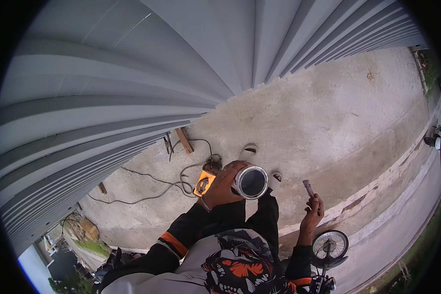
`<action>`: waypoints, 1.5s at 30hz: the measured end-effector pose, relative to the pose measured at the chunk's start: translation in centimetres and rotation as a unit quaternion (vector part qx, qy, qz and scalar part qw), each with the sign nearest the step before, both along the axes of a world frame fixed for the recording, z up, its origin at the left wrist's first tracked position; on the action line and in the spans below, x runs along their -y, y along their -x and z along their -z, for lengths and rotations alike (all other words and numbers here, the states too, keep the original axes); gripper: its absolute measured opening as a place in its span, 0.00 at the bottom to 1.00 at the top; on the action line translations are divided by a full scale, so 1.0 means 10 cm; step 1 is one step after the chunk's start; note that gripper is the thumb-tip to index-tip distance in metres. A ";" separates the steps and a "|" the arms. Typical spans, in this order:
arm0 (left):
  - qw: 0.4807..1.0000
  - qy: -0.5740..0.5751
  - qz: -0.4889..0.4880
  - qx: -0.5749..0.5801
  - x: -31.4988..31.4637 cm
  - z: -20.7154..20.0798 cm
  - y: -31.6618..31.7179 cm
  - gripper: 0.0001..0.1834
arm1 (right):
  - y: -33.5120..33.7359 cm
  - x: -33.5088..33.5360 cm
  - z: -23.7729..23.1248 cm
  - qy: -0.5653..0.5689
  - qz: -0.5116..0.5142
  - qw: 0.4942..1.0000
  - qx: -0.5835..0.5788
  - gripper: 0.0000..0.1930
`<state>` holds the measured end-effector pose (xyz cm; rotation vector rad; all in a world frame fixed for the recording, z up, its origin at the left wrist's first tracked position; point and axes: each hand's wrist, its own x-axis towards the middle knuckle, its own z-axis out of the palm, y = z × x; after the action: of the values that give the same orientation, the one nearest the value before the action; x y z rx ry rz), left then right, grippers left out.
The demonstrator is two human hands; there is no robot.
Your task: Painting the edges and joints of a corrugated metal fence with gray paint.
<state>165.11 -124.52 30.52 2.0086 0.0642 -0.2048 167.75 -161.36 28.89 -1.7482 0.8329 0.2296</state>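
Observation:
My left hand [222, 185] is closed round the side of an open paint can [252, 182], held in front of my body. Grey paint shows inside its round metal rim. To the right, my right hand [312, 215] grips a paintbrush [306, 185] by its handle, with the bristles pointing up and away from me. The brush is apart from the can. In front stands a tall grey corrugated metal wall [206, 44].
An orange and black power tool or similar device [204, 182] lies on the concrete ground [328, 122], with a dark cable [147, 196] running left. A wooden block [184, 140] sits by the wall's foot. Behind my right arm stands a motorcycle [330, 245]. My shod feet [248, 152] are below the can.

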 end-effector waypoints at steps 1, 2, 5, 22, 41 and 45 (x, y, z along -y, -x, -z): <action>1.000 0.016 -0.003 -0.022 0.05 -0.05 0.00 0.53 | -0.05 0.07 0.03 0.003 -0.002 1.000 -0.003 0.19; 0.999 0.025 -0.006 -0.030 0.10 -0.05 0.01 0.53 | -0.09 0.13 0.07 0.007 -0.009 1.000 0.000 0.20; 0.998 0.030 -0.004 -0.052 0.24 -0.07 0.00 0.53 | -0.32 0.32 0.11 0.017 -0.041 0.999 0.005 0.20; 0.993 -0.061 -0.094 -0.030 2.40 -0.43 -1.67 0.57 | -2.57 2.56 0.41 -0.038 -0.064 0.994 0.075 0.19; 0.994 0.002 0.113 0.002 4.54 -0.97 -4.33 0.59 | -2.04 5.27 1.23 0.016 0.197 0.978 -0.060 0.13; 0.991 -0.001 0.134 -0.009 4.70 -0.86 -4.97 0.60 | -2.55 5.33 1.26 0.026 0.181 0.983 -0.030 0.14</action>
<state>214.84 -171.50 39.08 2.0136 -0.1961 -0.3950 193.22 -214.64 16.25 -1.6099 1.1914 0.0173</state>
